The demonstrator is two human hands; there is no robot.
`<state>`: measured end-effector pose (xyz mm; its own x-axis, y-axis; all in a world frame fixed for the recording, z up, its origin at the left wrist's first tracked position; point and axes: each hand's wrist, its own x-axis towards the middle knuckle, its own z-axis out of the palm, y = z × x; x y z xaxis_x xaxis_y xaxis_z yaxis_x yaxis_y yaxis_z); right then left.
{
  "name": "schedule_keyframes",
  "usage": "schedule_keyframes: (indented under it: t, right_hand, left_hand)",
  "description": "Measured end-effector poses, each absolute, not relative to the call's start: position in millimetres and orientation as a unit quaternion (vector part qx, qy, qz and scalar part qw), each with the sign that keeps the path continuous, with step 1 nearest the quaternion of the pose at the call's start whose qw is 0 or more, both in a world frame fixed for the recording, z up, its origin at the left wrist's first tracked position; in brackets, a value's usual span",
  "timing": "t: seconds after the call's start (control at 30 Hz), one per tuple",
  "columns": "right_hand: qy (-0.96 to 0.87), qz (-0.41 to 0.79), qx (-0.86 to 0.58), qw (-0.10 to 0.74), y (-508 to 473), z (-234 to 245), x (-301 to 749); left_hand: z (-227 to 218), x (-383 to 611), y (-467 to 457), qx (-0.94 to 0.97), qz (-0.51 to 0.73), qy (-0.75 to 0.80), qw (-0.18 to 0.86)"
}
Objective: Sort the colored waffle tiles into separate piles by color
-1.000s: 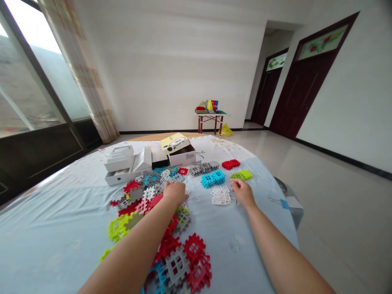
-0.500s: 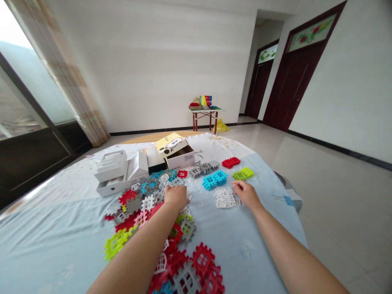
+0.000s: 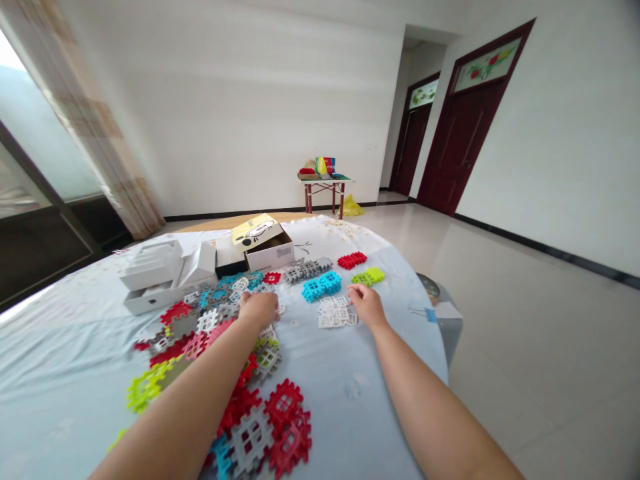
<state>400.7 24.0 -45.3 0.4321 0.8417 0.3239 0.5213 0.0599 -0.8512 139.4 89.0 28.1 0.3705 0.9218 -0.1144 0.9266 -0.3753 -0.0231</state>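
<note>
My left hand (image 3: 259, 312) reaches into a mixed heap of plastic building pieces, its fingers curled down. What it grips, if anything, is hidden behind the hand. Beside its fingers lie small white window pieces. My right hand (image 3: 367, 305) rests with fingers curled together at the right edge of a pile of white window pieces (image 3: 336, 313); nothing shows in it. Red notched pieces (image 3: 290, 437) and a grey notched piece (image 3: 251, 437) lie nearer me, and lime-green pieces (image 3: 150, 385) to the left of my left forearm.
Sorted by colour beyond my hands are blue pieces (image 3: 321, 285), grey pieces (image 3: 306, 269), red pieces (image 3: 352, 260) and green pieces (image 3: 369, 276). White boxes (image 3: 150, 267) and an open yellow-lidded box (image 3: 270, 255) stand behind the heap. A stool (image 3: 453, 327) is past the table's right edge.
The view has turned a little right, so everything appears shifted left. Both hands keep nearly the same places, the left at the heap and the right beside the white pile.
</note>
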Motion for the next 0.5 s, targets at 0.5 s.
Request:
schedule_keyframes:
  t: [0.5]
  right_hand:
    - [-0.482, 0.172, -0.660, 0.549, 24, -46, 400]
  left_hand:
    - [24, 145, 101, 0.781, -0.052, 0.618, 0.072]
